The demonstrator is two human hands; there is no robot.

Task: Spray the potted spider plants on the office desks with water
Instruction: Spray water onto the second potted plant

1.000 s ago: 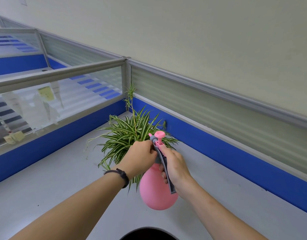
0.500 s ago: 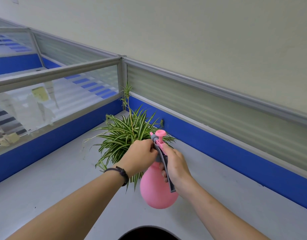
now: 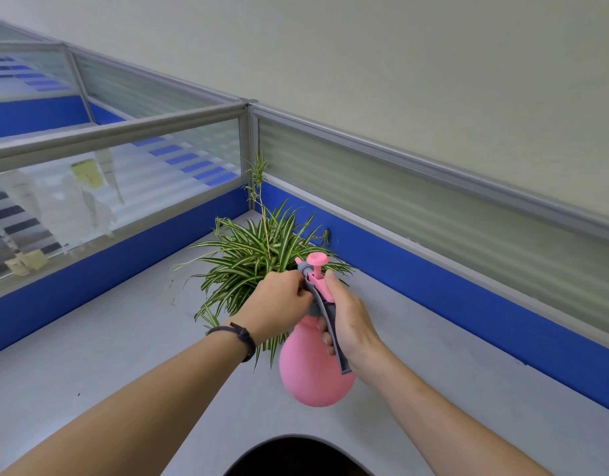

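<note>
Mid-frame, right hand [image 3: 347,321] gripped the sprayer [image 3: 315,372]; left hand [image 3: 279,300] pinched its nozzle [image 3: 302,268], probably adjusting; next, squeeze toward the plant [image 3: 255,255].

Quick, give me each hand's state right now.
Left hand: closed, fingers at the spray bottle's nozzle.
Right hand: closed around the bottle's handle.

**Plastic, glass and matt grey**

The pink spray bottle [image 3: 315,376] looks like smooth, matt plastic with a grey plastic trigger [image 3: 325,312]. The desk [image 3: 107,338] is smooth matt grey laminate. Partition panes [image 3: 399,214] are ribbed frosted glass in brushed metal rails [image 3: 124,130].
</note>
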